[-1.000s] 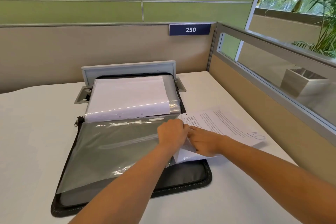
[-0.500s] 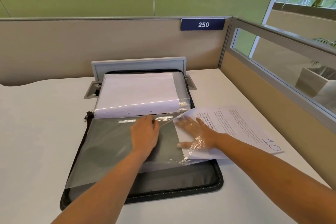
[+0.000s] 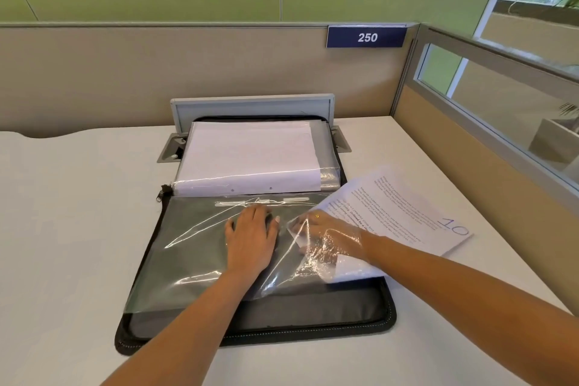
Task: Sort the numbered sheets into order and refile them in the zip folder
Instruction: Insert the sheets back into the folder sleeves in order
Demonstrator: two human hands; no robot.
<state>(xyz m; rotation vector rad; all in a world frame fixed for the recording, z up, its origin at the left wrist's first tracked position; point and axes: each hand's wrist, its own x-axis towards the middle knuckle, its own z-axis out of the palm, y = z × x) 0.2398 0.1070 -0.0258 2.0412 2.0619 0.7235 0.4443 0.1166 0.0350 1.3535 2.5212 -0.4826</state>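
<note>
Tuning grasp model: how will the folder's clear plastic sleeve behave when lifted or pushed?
Likely floppy: the clear sleeve wrinkles and drapes over the right hand. Probably thin and light, being see-through. Glossy, so perhaps slippery; the left hand presses it flat.

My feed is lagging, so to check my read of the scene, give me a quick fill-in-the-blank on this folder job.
The sheet under the right hand is numbered ____.
The hand flat on top of the clear sleeve is the ____ hand.
The blue partition sign reads ____.
Missing: 10; left; 250.
</note>
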